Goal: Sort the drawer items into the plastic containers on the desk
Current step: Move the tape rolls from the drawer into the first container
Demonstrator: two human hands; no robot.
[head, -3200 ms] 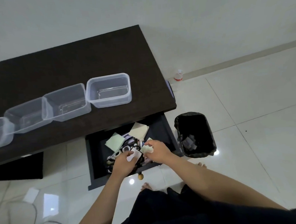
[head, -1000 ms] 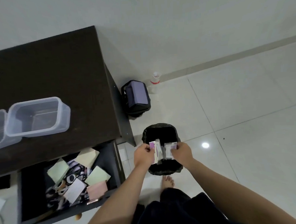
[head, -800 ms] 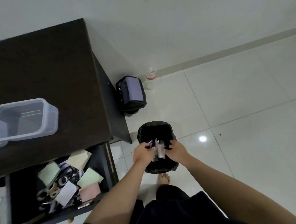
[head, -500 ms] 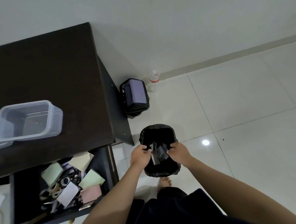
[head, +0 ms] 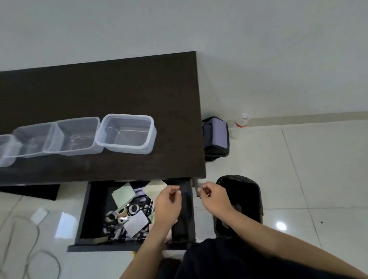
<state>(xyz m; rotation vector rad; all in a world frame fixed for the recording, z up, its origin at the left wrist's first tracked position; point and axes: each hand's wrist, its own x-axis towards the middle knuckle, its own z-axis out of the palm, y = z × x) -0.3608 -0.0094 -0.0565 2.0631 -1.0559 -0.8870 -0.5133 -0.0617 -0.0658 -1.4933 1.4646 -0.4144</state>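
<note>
We note the containers (head: 126, 132) in a row along the desk (head: 91, 91); left hand (head: 168, 204) over the drawer (head: 93, 208), right hand (head: 214, 198) beside the bin (head: 245, 191), both loosely curled, grasp unclear.

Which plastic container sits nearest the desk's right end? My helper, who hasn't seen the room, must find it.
On the dark desk, a row of clear containers runs along the front. Take the container at the row's right end, above the open drawer. Unlike its overlapping neighbours, its whole rim shows.

Dim, soft-blurred wide-angle frame; lamp glare on glossy floor tiles (head: 281, 226).
</note>
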